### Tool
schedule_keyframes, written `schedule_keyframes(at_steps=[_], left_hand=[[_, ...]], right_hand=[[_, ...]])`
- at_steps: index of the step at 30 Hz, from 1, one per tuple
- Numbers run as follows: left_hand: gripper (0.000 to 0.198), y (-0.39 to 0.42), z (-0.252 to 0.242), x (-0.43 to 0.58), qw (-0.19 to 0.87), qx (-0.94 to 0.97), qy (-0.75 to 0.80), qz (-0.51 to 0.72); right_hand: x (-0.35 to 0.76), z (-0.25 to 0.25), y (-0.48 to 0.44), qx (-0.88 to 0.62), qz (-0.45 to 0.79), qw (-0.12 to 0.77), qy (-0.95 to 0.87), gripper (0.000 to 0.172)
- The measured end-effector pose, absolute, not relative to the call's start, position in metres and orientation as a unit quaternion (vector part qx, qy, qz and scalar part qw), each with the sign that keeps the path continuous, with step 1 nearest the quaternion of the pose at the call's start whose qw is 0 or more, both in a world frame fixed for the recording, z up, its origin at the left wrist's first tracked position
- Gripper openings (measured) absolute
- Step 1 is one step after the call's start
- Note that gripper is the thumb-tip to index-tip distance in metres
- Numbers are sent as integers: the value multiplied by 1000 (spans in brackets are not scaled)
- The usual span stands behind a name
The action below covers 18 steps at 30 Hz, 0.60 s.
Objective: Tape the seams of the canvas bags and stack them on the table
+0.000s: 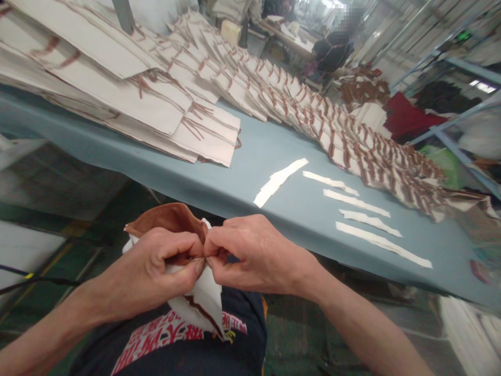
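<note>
A white cloth bag (205, 292) with a brown inner side (164, 219) is held up in front of my body, just off the table's near edge. On its lower flap runs a dark brown stripe. My left hand (168, 261) pinches the bag's edge between thumb and curled fingers. Right against it, my right hand (250, 253) grips the same edge, fingertips meeting those of the left. What lies between the fingertips is hidden.
A blue-covered table (235, 183) slopes across the view. White strips (279, 180) lie on it, some overlapping, others (383, 244) separate. Stacked white cloth pieces with brown ties (156, 104) fill its left; a long row of brown-trimmed bundles (289, 99) lines the back. A person (332, 52) sits beyond.
</note>
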<state>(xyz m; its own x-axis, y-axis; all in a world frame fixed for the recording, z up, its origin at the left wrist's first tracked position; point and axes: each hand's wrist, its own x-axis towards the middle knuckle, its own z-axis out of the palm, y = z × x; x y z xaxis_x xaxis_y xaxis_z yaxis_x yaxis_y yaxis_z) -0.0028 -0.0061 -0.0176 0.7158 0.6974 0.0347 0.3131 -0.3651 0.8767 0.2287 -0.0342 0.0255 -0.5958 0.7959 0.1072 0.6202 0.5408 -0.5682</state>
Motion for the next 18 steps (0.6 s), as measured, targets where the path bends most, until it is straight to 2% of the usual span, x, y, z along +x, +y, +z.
schedule_keyframes(at_steps=[4,6,10,15,18], left_hand=[[34,-9,-14,3,344,843,320,261],[33,-9,-15,5,316,838,322,306],[34,-3,-11,4,397,792,334,321],[30,2,-7,-9,471,732,363,332],[29,0,-12,-18,480,731,351,335]], right_hand=[[230,25,-40,-421,193,171,-870,18],[231,25,-41,-421,191,179,-869,18],[235,27,-41,-397,205,227,-865,17],[233,29,-34,-378,246,382,-806,17],[225,26,-27,-375,317,382,-783,23]])
